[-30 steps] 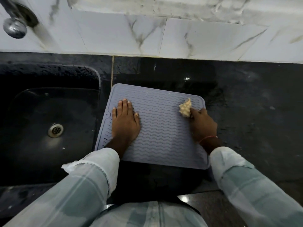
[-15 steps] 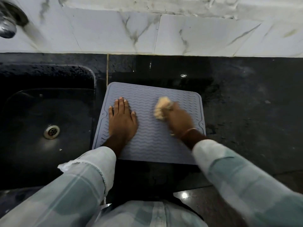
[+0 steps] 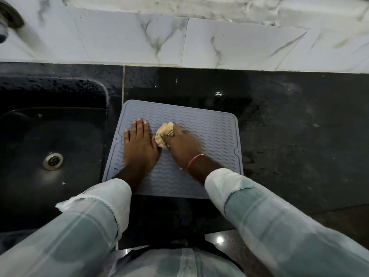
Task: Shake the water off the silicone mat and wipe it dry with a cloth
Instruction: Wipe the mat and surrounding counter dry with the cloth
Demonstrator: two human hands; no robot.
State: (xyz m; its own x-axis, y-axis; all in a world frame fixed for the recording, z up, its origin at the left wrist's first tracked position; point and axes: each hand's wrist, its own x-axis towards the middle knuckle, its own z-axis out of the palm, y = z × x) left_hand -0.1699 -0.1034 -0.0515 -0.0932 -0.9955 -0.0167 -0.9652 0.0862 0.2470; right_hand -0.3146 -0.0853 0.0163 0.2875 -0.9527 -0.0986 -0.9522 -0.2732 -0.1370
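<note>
The mat (image 3: 201, 134) lies flat on the desk (image 3: 289, 126). The left hand (image 3: 139, 145) presses it, fingers (image 3: 140, 127) straight. The right hand (image 3: 184, 146) clamps the balled cloth (image 3: 162, 133), half hiding it. The cloth has slid left and is now right against the left hand.

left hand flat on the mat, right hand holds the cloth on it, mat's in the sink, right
No. The head view shows the mat on the counter beside the sink, not in it. The left hand is flat on it, the right hand holds the cloth on it.
</note>
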